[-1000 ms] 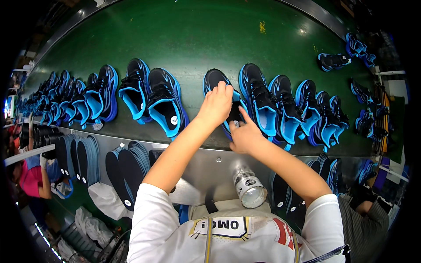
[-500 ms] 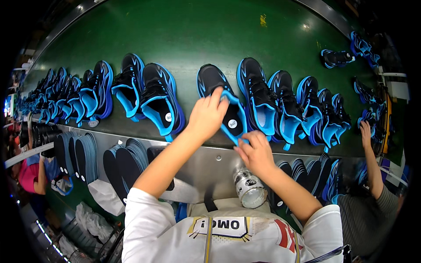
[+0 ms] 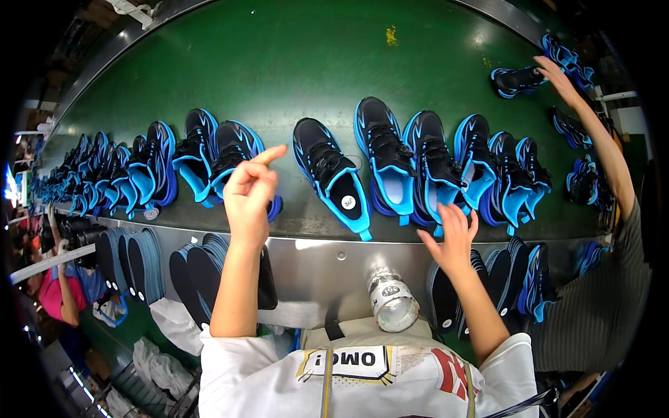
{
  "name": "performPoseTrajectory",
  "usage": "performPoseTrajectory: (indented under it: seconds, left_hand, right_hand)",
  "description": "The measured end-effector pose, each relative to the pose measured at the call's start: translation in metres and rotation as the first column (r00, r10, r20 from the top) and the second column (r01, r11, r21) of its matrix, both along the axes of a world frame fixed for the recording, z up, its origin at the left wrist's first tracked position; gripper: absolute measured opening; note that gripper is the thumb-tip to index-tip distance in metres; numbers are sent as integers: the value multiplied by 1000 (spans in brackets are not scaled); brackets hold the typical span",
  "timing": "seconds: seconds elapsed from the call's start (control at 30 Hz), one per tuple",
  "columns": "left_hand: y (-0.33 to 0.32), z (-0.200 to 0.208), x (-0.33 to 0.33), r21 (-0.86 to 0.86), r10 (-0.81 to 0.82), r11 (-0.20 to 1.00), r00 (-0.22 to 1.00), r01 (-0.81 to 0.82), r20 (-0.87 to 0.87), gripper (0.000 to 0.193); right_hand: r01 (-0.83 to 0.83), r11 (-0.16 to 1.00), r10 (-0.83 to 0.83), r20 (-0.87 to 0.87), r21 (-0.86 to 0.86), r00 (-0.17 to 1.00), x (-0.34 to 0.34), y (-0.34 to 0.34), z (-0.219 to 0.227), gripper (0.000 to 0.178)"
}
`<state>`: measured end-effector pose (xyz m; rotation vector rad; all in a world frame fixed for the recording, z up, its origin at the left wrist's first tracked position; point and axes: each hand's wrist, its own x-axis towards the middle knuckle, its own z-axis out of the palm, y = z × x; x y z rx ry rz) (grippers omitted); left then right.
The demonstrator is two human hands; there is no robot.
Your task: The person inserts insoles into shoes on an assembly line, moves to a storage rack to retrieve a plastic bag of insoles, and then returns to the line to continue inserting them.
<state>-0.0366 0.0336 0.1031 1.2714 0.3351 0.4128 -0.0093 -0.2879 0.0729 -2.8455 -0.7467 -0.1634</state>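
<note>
Black-and-blue sneakers stand in a row on the green belt. In the middle, a black sneaker (image 3: 322, 161) lies untouched, a dark insole with a round white sticker (image 3: 348, 202) inside it. My left hand (image 3: 251, 191) is to its left, index finger stretched out and the others loosely bent, holding nothing. It partly hides another sneaker (image 3: 232, 145). My right hand (image 3: 454, 237) has its fingers apart at the heel of a sneaker (image 3: 426, 146) with light blue lining; I cannot tell whether it touches. Next to that stands a sneaker (image 3: 380, 139) with a pale insole.
Stacks of insoles (image 3: 202, 272) lean along the metal edge (image 3: 313, 261) on both sides. A clear jar (image 3: 394, 303) stands close to my body. A co-worker's arm (image 3: 603, 139) reaches over the belt at right, toward a sneaker (image 3: 517, 81). Another person (image 3: 63, 296) is at far left.
Both hands have let go of the middle sneaker; my left moved left and my right moved right. The co-worker's arm has reached farther over the belt.
</note>
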Motion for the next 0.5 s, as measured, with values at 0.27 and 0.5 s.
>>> performPoseTrajectory:
  seconds: [0.27,0.5]
  left_hand:
    - [-84,15,39,413,-323,803,895,431,-307,33]
    - [-105,-46,90,972,-204,-194,964,130,-169,50]
  right_hand:
    - [-14,986,36,132,-166,991,64,-57,0,41]
    - [232,967,-239,-55,-103,970,-26,-127,28,47]
